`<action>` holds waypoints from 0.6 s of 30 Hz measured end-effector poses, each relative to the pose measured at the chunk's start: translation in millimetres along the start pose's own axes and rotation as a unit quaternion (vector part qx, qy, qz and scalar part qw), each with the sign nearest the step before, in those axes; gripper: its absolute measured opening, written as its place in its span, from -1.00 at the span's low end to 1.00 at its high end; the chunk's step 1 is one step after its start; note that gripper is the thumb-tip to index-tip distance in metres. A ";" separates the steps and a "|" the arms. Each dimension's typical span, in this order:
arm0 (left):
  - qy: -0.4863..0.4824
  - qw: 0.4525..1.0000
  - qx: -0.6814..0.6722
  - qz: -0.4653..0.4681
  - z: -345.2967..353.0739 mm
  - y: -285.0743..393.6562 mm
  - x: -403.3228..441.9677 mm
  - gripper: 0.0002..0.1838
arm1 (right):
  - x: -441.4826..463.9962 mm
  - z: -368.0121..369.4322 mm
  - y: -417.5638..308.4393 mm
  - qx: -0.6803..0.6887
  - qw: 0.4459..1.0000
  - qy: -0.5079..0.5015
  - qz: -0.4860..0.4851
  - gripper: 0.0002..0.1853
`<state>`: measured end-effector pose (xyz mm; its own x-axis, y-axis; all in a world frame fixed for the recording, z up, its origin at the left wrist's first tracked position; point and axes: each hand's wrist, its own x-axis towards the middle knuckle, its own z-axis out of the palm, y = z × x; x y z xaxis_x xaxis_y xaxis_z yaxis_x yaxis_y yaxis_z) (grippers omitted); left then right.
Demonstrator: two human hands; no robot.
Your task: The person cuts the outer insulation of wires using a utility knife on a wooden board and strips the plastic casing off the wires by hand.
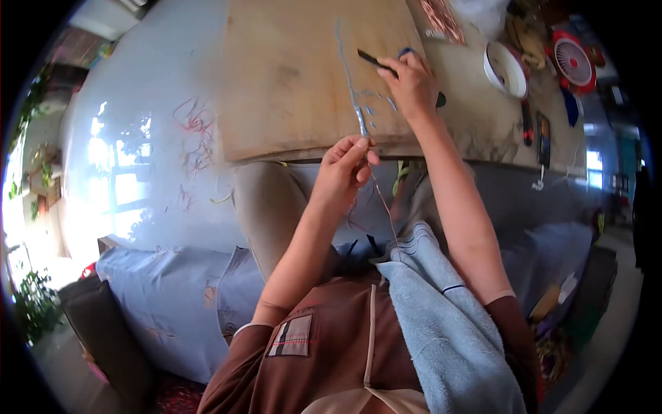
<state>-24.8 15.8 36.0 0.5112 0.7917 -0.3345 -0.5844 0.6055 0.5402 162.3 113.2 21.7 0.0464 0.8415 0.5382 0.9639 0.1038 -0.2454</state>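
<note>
My left hand (350,160) pinches a thin wire at the board's front edge. Above the fingers the wire has a blue-grey covering (345,62) that runs up over the wooden board (289,83). Below them a bare, copper-coloured length (387,207) hangs toward the light blue towel (441,331) on my lap and chest. My right hand (414,81), right of the wire, is closed on a dark, narrow tool, perhaps a knife (372,59), pointing up and left. Small blue scraps (369,110) lie between the wire and my right hand.
At the right are a copper wire bundle (443,19), a white bowl (505,70), a red round fan-like object (574,61), a red-and-black tool (527,124) and a dark item (543,134). Thin reddish strands (196,121) lie left of the board. A blue-covered seat (172,303) stands behind.
</note>
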 end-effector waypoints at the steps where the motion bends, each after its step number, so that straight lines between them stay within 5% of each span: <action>1: 0.006 1.000 0.007 0.015 0.8 9.9 -4.8 -0.83 | 0.0 -2.5 -6.4 -0.019 1.000 0.002 -0.017 -0.82; 4: 0.010 0.998 0.019 0.061 2.8 30.9 -12.9 -0.84 | -10.9 -32.7 -20.5 0.087 0.994 0.061 -0.014 -0.78; 5: 0.020 0.997 0.025 0.071 6.1 34.5 -16.9 -0.84 | -19.3 -57.4 -32.6 0.176 0.982 -0.040 0.061 -0.77; 8: 0.026 0.990 0.061 0.126 19.5 44.4 -22.8 -0.85 | -66.5 -113.1 -72.4 0.446 0.841 -0.248 0.181 -0.67; 10: 0.023 0.980 0.094 0.176 26.9 47.8 -22.2 -0.86 | -86.4 -137.9 -101.1 0.602 0.683 -0.322 0.259 -0.67; 16: 0.011 0.947 0.193 0.255 50.8 78.0 -45.0 -0.82 | -67.7 -149.9 -109.3 0.557 0.767 -0.273 0.162 -0.78; 18: 0.019 0.925 0.255 0.281 61.5 90.0 -61.1 -0.79 | -57.7 -161.2 -107.9 0.572 0.757 -0.285 0.135 -0.79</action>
<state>-69.8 16.9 152.5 0.1894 0.9779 0.0887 -0.3729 -0.0119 0.9278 97.9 -32.0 147.2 -0.2337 0.9722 -0.0116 0.0664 0.0040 -0.9978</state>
